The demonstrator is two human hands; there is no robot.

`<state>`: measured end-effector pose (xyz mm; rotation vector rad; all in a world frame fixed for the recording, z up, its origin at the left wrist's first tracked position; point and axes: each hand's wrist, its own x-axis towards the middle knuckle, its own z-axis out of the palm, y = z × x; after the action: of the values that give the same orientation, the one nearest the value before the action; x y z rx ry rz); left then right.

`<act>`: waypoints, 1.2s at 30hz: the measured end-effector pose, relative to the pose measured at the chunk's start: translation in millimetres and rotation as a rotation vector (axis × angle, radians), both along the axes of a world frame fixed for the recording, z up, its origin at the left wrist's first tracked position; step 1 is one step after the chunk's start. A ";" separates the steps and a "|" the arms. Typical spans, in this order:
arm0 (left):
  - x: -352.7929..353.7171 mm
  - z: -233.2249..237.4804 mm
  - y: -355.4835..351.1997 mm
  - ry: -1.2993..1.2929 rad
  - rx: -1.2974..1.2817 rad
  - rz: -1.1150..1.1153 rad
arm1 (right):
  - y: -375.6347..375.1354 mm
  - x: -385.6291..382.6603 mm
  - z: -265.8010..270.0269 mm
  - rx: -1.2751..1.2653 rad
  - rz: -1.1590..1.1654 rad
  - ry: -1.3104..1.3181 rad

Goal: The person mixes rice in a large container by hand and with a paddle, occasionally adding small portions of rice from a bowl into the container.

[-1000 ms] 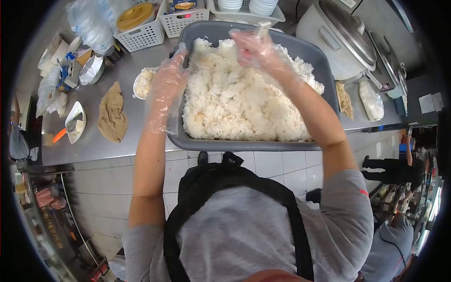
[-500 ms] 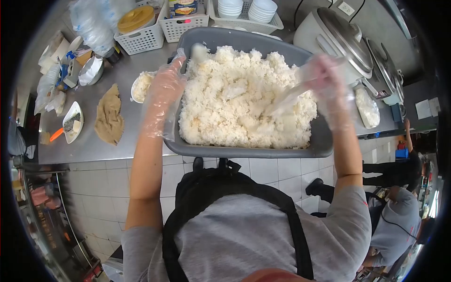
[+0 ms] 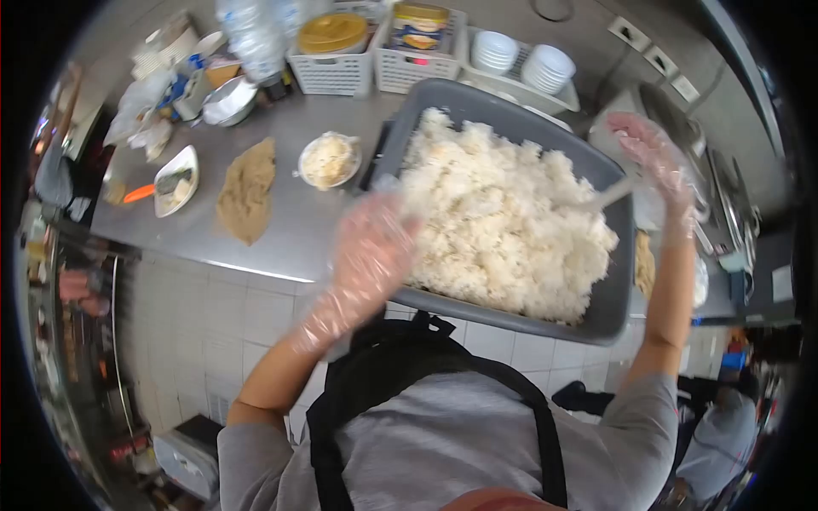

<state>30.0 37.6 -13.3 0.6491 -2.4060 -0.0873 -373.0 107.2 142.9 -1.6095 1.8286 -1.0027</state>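
A large grey tub (image 3: 618, 319) of cooked white rice (image 3: 511, 213) sits at an angle on the steel counter. A pale rice paddle (image 3: 601, 198) rests in the rice with its handle toward the right rim. Just beyond that handle is my right hand (image 3: 656, 157), in a clear plastic glove, its fingers stretched out and apart from the paddle. My left hand (image 3: 371, 247), gloved the same way, is at the tub's left side, overlapping the rim; motion smears its fingers. A small white bowl heaped with rice (image 3: 330, 160) stands left of the tub.
A brown cloth (image 3: 247, 192) and a white dish with an orange-handled utensil (image 3: 177, 180) lie on the counter (image 3: 290, 243) at left. White baskets (image 3: 332, 75) and stacked white bowls (image 3: 547, 68) line the back. Rice cookers (image 3: 665, 119) stand right. Another person (image 3: 720, 443) is behind at right.
My right hand has let go of the paddle and moved up past the tub's right rim. The left hand has shifted lower along the left side. The tub now appears turned and farther right.
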 end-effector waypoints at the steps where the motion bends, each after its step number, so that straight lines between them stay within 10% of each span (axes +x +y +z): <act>1: 3.5 1.5 14.5 0.009 -0.002 -0.006 | -10.4 24.5 4.0 -0.040 0.165 -0.028; 5: 8.6 0.0 30.7 0.050 0.080 -0.044 | -76.6 67.1 -35.0 0.032 0.721 -0.335; 7: 3.6 1.4 32.3 0.067 0.217 -0.040 | -126.0 75.9 -86.7 0.230 0.719 -0.472; 9: -1.6 4.8 28.9 0.128 0.368 -0.020 | -170.5 101.3 -115.9 0.336 0.500 0.012; 14: -6.7 -17.0 24.4 0.264 0.175 0.018 | -234.9 90.3 -189.9 0.708 0.328 -0.174; 24: -5.1 30.7 20.1 -0.099 0.686 0.165 | -212.3 111.5 -173.6 0.888 0.367 -0.060; 31: -82.2 -28.6 -11.6 0.360 1.082 0.063 | -137.2 141.5 -111.9 0.798 0.025 -0.172; 36: -115.7 -19.2 -26.9 0.339 1.038 0.165 | -93.2 125.7 -106.5 0.538 0.258 -0.605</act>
<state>-85.7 10.7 -32.5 1.1512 -1.8368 -1.3117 -247.3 14.0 36.5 -1.0305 1.2863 -0.6936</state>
